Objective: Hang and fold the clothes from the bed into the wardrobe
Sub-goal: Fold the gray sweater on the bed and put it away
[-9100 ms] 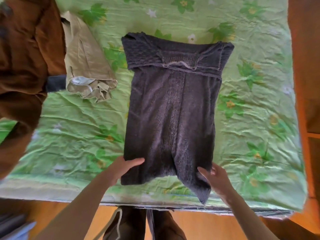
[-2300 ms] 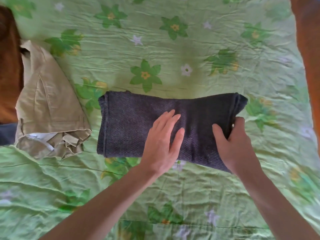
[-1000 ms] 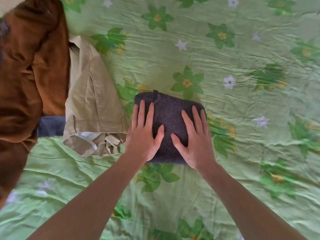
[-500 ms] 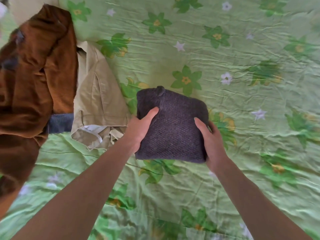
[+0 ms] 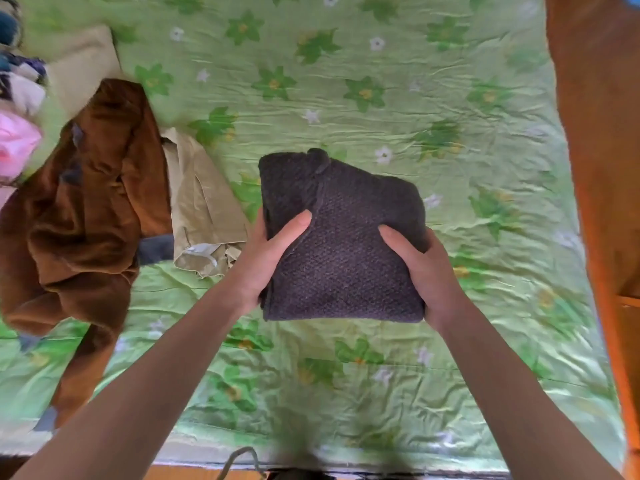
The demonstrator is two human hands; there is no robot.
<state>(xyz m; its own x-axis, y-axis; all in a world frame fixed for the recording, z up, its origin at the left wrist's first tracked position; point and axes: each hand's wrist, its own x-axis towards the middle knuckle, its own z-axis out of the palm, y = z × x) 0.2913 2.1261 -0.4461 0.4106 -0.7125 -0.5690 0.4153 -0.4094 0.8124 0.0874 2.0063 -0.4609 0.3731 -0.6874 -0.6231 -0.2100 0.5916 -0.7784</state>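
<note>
Now the folded sweater (image 5: 343, 251) is off the bed (image 5: 433, 98), lifted between both hands: left hand (image 5: 266, 258) and right hand (image 5: 424, 268) grip its sides, thumbs on top, other fingers hidden beneath. Folding looks done; the wardrobe comes next.

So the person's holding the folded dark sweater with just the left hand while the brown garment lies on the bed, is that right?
Not quite. The head view shows both hands on the folded dark sweater: the left hand grips one side and the right hand the other. The brown garment does lie on the bed.
</note>
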